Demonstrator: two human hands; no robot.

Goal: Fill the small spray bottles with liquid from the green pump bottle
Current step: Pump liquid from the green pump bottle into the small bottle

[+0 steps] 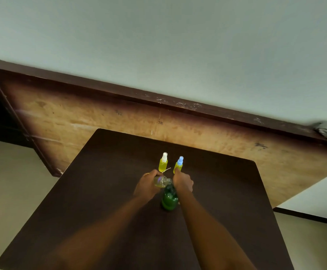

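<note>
Both forearms [119, 227] reach to the green pump bottle [169, 198] on the table [100, 191]. The left hand [146, 185] grips a tilted clear spray bottle [161, 181] at its spout. The right hand [183, 182] covers its top; I cannot tell the finger pose. Just beyond stand the white-capped bottle [163, 163] and the blue-capped bottle [178, 165], both filled. A mouth held off the spout would likely spill liquid.

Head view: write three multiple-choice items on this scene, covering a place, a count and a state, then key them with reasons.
1. The white-capped spray bottle stands: A left of the blue-capped spray bottle B right of it C on it
2. Capped bottles on the table: A one B two C four
3. The small clear bottle in the left hand is: A tilted B upright C set down
Key: 1 A, white cap sits leftward; 2 B, two stand beyond the hands; 3 A, its neck points sideways.
</note>
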